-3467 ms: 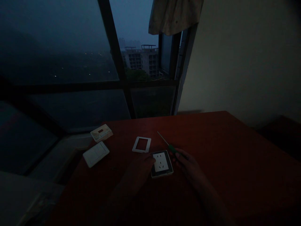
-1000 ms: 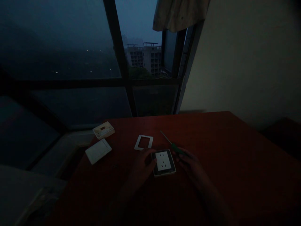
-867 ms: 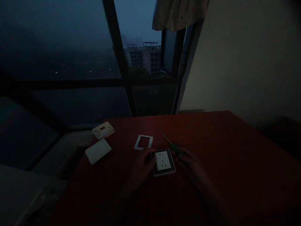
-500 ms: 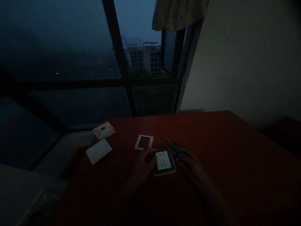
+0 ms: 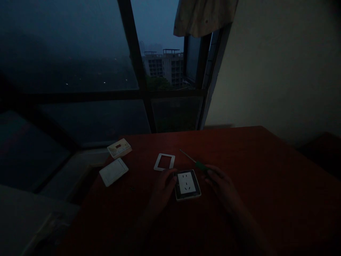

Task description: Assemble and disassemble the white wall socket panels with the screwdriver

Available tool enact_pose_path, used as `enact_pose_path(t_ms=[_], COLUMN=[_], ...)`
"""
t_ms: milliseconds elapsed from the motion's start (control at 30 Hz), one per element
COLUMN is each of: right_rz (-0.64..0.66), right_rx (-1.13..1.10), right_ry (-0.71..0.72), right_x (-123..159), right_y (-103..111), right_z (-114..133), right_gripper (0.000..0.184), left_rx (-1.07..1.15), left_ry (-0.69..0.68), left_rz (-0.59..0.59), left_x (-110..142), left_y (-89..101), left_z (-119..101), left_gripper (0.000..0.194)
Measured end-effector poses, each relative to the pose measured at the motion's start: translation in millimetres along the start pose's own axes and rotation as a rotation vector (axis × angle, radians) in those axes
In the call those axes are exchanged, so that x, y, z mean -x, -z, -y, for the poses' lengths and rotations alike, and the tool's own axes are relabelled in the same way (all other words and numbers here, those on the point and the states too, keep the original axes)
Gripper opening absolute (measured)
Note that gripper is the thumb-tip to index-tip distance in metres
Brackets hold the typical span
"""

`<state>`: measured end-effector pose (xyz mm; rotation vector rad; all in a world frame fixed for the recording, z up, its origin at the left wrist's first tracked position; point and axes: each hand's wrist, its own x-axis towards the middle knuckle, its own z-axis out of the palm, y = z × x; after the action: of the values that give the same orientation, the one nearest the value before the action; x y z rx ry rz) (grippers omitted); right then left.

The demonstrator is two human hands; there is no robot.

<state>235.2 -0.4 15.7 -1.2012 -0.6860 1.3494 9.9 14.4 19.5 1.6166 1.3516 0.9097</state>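
Note:
A wall socket [image 5: 187, 183] with a white slotted centre and a dark surround lies face up on the reddish table. My left hand [image 5: 163, 185] grips its left edge, thumb at the near side and fingers by the upper left corner. My right hand [image 5: 220, 181] is wrapped around the green handle of a screwdriver [image 5: 200, 165], to the right of the socket and apart from it. The screwdriver's thin shaft points away to the upper left. Just beyond my left hand rests a white square cover frame [image 5: 157, 166]. The room is dim, so fingertip detail is hard to see.
At the table's left edge lie a white switch panel [image 5: 114, 172] and, behind it, a pale box-like plate [image 5: 119, 148] with a small opening. Small dark bits [image 5: 131, 188] lie near the panel. Windows stand beyond the table [image 5: 234, 142], and a wall [image 5: 266, 71] rises at the right.
Earlier my left fingers lay bunched at the socket's left side; now thumb and fingers spread along its edge. The screwdriver and right hand have just shifted slightly right, away from the socket.

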Motion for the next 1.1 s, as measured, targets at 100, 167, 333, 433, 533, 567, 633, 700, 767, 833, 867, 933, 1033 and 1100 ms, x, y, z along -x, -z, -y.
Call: enact_pose_path(t_ms=[100, 167, 333, 433, 533, 567, 633, 700, 767, 833, 867, 933, 1033, 1100], right_rz=[0.008, 0.009, 0.033, 0.057, 0.105, 0.118, 0.127, 0.113, 0.1, 0.1, 0.099, 0.105, 0.112, 0.116], right_rx=[0.198, 0.304, 0.57, 0.797, 0.971, 1.003, 1.032, 1.031, 1.023, 1.025, 1.028, 1.031, 1.036, 1.05], right_ry=[0.097, 0.218, 0.431, 0.551, 0.634, 0.65, 0.672, 0.681, 0.681, 0.677, 0.677, 0.674, 0.684, 0.701], right_x=[4.1, 10.4, 31.6, 39.6, 41.5, 41.5, 41.7, 42.7, 44.1, 45.1, 45.2, 44.7, 43.1, 42.5], right_y=[0.0, -2.1, -13.0, -20.3, -26.5, -28.0, -29.9, -30.8, -31.2, -31.4, -31.4, -31.3, -30.5, -30.3], right_z=[27.7, 52.1, 101.9, 111.7, 109.6, 107.8, 104.3, 102.2, 101.6, 101.8, 101.8, 101.1, 99.3, 98.7], right_gripper=[0.045, 0.052, 0.034, 0.022, 0.015, 0.014, 0.012, 0.012, 0.012, 0.012, 0.012, 0.013, 0.014, 0.013], left_rx=[0.061, 0.083, -0.04, -0.093, -0.119, -0.128, -0.141, -0.133, -0.118, -0.092, -0.076, -0.042, -0.026, -0.034], left_ry=[0.025, 0.012, -0.075, -0.093, -0.11, -0.115, -0.128, -0.14, -0.136, -0.112, -0.097, -0.066, -0.053, -0.069], left_rz=[0.049, 0.122, 0.255, 0.255, 0.256, 0.253, 0.248, 0.253, 0.256, 0.25, 0.25, 0.252, 0.266, 0.268], left_x=[2.3, 4.2, 8.2, 8.6, 8.1, 7.9, 8.0, 8.4, 9.2, 10.0, 10.3, 10.7, 10.6, 10.1], left_y=[7.0, 11.7, 16.6, 14.9, 13.9, 14.0, 14.6, 15.1, 15.0, 14.5, 14.2, 13.8, 14.0, 14.4], left_z=[0.4, 2.4, 8.2, 9.8, 10.2, 10.1, 9.2, 7.6, 5.5, 3.4, 2.5, 0.9, -1.1, -2.5], left_gripper=[0.034, 0.039, 0.075, 0.085, 0.083, 0.082, 0.08, 0.08, 0.079, 0.079, 0.079, 0.079, 0.071, 0.061])
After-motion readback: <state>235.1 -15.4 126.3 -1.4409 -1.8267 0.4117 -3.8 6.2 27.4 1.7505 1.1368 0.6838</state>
